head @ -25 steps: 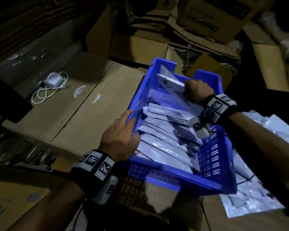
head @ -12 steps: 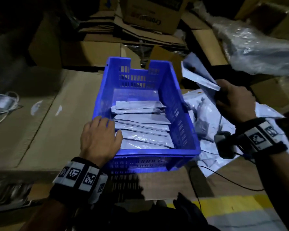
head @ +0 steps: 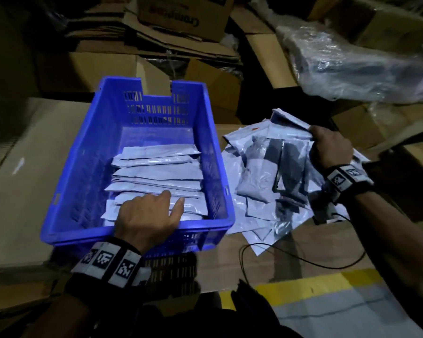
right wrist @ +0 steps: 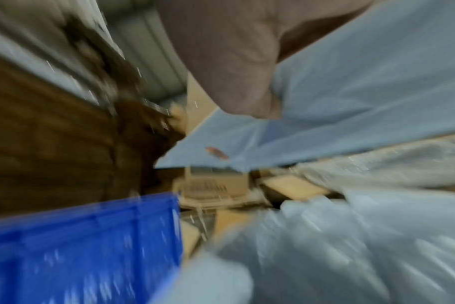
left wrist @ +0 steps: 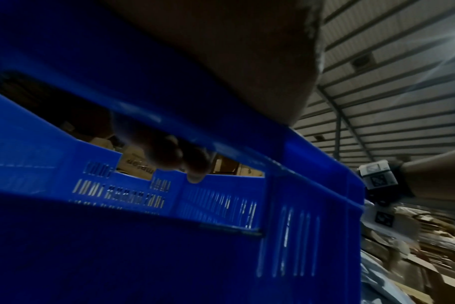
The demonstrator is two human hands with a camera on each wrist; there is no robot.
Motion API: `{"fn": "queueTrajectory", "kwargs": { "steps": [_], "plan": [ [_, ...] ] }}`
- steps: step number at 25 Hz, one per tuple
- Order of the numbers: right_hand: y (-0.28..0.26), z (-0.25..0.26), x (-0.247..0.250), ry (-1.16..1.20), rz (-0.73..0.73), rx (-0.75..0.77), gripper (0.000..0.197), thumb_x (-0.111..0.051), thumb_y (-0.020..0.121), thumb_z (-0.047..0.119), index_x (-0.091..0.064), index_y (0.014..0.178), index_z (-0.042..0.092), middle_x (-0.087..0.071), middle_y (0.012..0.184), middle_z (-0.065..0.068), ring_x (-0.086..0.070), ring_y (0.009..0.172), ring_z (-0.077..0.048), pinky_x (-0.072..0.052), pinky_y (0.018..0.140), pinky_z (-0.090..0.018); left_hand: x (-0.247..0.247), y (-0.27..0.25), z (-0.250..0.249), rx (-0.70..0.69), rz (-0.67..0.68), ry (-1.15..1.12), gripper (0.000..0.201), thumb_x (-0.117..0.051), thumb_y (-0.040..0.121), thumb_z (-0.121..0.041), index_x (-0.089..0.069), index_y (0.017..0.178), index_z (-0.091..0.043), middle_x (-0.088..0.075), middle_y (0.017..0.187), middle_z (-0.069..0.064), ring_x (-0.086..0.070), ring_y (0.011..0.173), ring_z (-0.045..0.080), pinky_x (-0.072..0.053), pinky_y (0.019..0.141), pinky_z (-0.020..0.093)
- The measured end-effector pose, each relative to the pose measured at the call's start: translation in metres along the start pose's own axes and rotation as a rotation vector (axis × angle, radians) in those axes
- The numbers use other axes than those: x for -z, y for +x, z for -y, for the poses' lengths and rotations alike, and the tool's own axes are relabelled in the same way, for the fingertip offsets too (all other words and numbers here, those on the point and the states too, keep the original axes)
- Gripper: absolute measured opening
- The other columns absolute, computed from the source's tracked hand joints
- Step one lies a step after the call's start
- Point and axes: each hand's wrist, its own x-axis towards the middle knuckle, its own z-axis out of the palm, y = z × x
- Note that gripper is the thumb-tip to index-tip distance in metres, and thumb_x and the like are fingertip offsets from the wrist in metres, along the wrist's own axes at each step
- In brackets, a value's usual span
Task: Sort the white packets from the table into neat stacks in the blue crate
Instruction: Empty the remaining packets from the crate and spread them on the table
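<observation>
The blue crate (head: 205,230) stands left of centre with a row of overlapping white packets (head: 156,172) inside. My left hand (head: 156,211) lies over the crate's near rim, its relaxed fingers reaching in onto the nearest packets. In the left wrist view the fingers (left wrist: 174,156) hang inside behind the crate (left wrist: 143,246) wall. To the right a loose pile of white packets (head: 259,186) lies on the table. At the pile's far right edge my right hand (head: 327,147) pinches a white packet (head: 288,121). The right wrist view, though blurred, shows the thumb (right wrist: 234,72) pressed on that packet (right wrist: 351,102).
Cardboard boxes (head: 181,18) crowd the back. A plastic-wrapped bundle (head: 352,69) sits at upper right. A flat cardboard sheet (head: 34,167) lies left of the crate. A black cable (head: 303,259) runs over the table's front, above a yellow floor stripe (head: 315,286).
My right hand carried its packet out of the crate, rightward and down to the pile on the table. My left hand slid from the crate's left corner to the near rim.
</observation>
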Motion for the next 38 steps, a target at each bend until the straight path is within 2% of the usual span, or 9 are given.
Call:
{"fn": "queueTrajectory", "kwargs": {
  "steps": [2, 5, 10, 14, 16, 22, 26, 33, 38],
  "plan": [
    [0.002, -0.005, -0.019, -0.078, 0.196, 0.07, 0.029, -0.052, 0.089, 0.019, -0.059, 0.116, 0.014, -0.063, 0.118, -0.017, -0.059, 0.102, -0.041, -0.045, 0.079, -0.046, -0.003, 0.002, 0.004, -0.005, -0.019, 0.018, 0.047, -0.039, 0.087, -0.054, -0.057, 0.061, -0.019, -0.048, 0.042, 0.001, -0.05, 0.034, 0.025, -0.031, 0.044, 0.024],
    [0.0, -0.007, -0.035, -0.1, 0.497, 0.05, 0.032, -0.059, 0.09, 0.03, -0.059, 0.121, 0.022, -0.058, 0.129, -0.009, -0.053, 0.115, -0.034, -0.042, 0.092, -0.043, -0.004, 0.0, 0.002, 0.02, -0.01, -0.016, 0.052, -0.03, 0.085, -0.056, -0.059, 0.067, -0.018, -0.057, 0.052, 0.005, -0.06, 0.052, 0.032, -0.033, 0.049, 0.029],
    [-0.009, 0.01, -0.029, 0.143, 0.376, 0.092, 0.043, -0.057, 0.093, 0.026, -0.056, 0.135, 0.019, -0.056, 0.138, -0.01, -0.053, 0.121, -0.033, -0.044, 0.094, -0.042, 0.008, -0.007, -0.003, 0.126, 0.034, -0.052, 0.061, -0.018, 0.08, -0.064, -0.061, 0.082, -0.02, -0.066, 0.069, 0.006, -0.064, 0.078, 0.033, -0.039, 0.058, 0.034],
    [-0.03, 0.061, -0.011, 0.74, 0.399, 0.218, 0.036, -0.056, 0.097, 0.032, -0.057, 0.132, 0.022, -0.066, 0.112, 0.001, -0.063, 0.103, -0.02, -0.049, 0.088, -0.035, 0.031, 0.001, -0.003, 0.149, 0.188, 0.055, 0.046, -0.029, 0.094, -0.061, -0.056, 0.111, -0.029, -0.069, 0.098, 0.001, -0.061, 0.103, 0.027, -0.046, 0.074, 0.035],
    [-0.039, 0.088, -0.005, 0.931, 0.463, 0.309, 0.04, -0.055, 0.097, 0.038, -0.052, 0.135, 0.027, -0.066, 0.105, 0.006, -0.063, 0.093, -0.013, -0.046, 0.081, -0.031, 0.057, 0.014, -0.006, 0.162, 0.154, 0.097, 0.041, -0.033, 0.096, -0.057, -0.056, 0.115, -0.029, -0.069, 0.104, 0.0, -0.061, 0.105, 0.028, -0.042, 0.074, 0.035],
    [-0.024, 0.147, -0.036, 0.912, 0.516, 0.38, 0.067, -0.049, 0.092, 0.055, -0.03, 0.15, 0.027, -0.06, 0.125, -0.005, -0.06, 0.105, -0.023, -0.047, 0.093, -0.041, 0.093, 0.102, 0.002, 0.179, 0.152, 0.181, 0.034, -0.038, 0.098, -0.046, -0.058, 0.115, -0.024, -0.065, 0.113, 0.009, -0.057, 0.104, 0.033, -0.034, 0.073, 0.035],
    [-0.029, 0.158, -0.047, 0.957, 0.468, 0.286, 0.061, -0.053, 0.097, 0.041, -0.031, 0.152, 0.025, -0.053, 0.138, -0.002, -0.053, 0.117, -0.021, -0.044, 0.092, -0.034, 0.052, 0.179, 0.034, 0.198, 0.298, 0.111, 0.029, -0.046, 0.096, -0.036, -0.062, 0.113, -0.019, -0.061, 0.121, 0.013, -0.057, 0.109, 0.035, -0.043, 0.085, 0.038],
    [-0.04, 0.164, -0.05, 1.101, 0.426, 0.114, 0.055, -0.057, 0.096, 0.034, -0.037, 0.147, 0.043, -0.057, 0.128, 0.0, -0.054, 0.106, -0.016, -0.048, 0.091, -0.037, -0.061, 0.253, 0.084, 0.07, 0.473, 0.009, 0.037, -0.052, 0.098, -0.03, -0.063, 0.118, -0.001, -0.058, 0.13, 0.02, -0.054, 0.119, 0.035, -0.043, 0.096, 0.034],
    [-0.044, 0.167, -0.047, 1.15, 0.446, 0.027, 0.053, -0.058, 0.098, 0.027, -0.04, 0.146, 0.04, -0.057, 0.124, 0.005, -0.052, 0.068, 0.017, -0.038, 0.075, -0.018, -0.098, 0.282, 0.109, 0.014, 0.54, 0.015, 0.039, -0.058, 0.092, -0.045, -0.061, 0.107, -0.01, -0.062, 0.119, 0.016, -0.059, 0.106, 0.034, -0.048, 0.087, 0.034]
  ]
}}
